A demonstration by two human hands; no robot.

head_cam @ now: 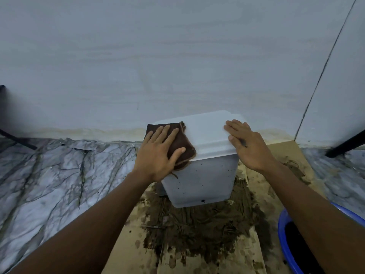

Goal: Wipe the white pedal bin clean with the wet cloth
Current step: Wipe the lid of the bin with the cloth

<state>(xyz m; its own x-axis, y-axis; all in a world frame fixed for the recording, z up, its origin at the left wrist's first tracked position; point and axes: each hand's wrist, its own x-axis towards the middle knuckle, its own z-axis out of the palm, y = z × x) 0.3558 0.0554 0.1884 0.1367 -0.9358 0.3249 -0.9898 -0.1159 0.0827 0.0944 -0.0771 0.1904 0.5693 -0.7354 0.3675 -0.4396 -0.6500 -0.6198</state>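
The white pedal bin (pixel 205 180) stands against the wall on muddy cardboard, its lid closed and its front speckled with dark spots. A dark brown wet cloth (pixel 180 140) lies over the lid's left edge. My left hand (pixel 160 155) presses flat on the cloth, fingers spread. My right hand (pixel 246 145) rests flat on the lid's right edge with fingers apart, holding nothing.
Brown cardboard (pixel 262 196) smeared with wet mud (pixel 197 224) lies under the bin. A blue basin (pixel 292 244) sits at the lower right. Marble-patterned floor (pixel 59 175) spreads to the left. Dark furniture legs show at far left (pixel 11 137) and far right (pixel 347 143).
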